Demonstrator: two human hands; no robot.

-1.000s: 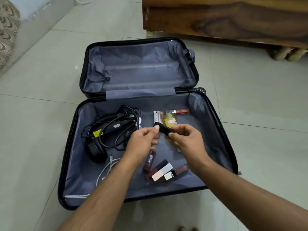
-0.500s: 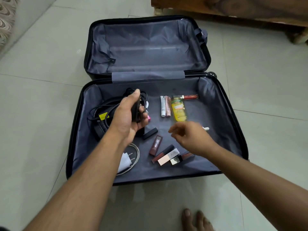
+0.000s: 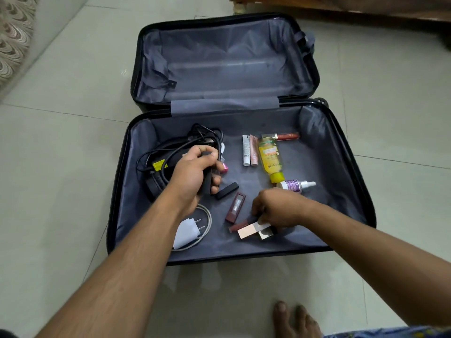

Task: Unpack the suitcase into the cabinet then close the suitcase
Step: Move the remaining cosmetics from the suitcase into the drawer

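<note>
The suitcase (image 3: 361,191) lies wide open on the floor (image 3: 61,118), and there's plenty left inside: a cable tangle (image 3: 168,152), a white charger (image 3: 188,230), a yellow bottle (image 3: 269,159), a spray bottle (image 3: 296,185), two small tubes (image 3: 250,151), several lipsticks. Left hand (image 3: 192,174) grips a dark object by the cables, fingers curled round it. Right hand (image 3: 275,208) comes down on the boxed lipsticks (image 3: 253,229), fingertips pinching one. Early days, I'd say: the unpacking is barely begun, and closing the case is a long way off. No cabinet in view.

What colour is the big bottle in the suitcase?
Yellow, with a yellow-green cap; the bottle shows best in the head view.
</note>
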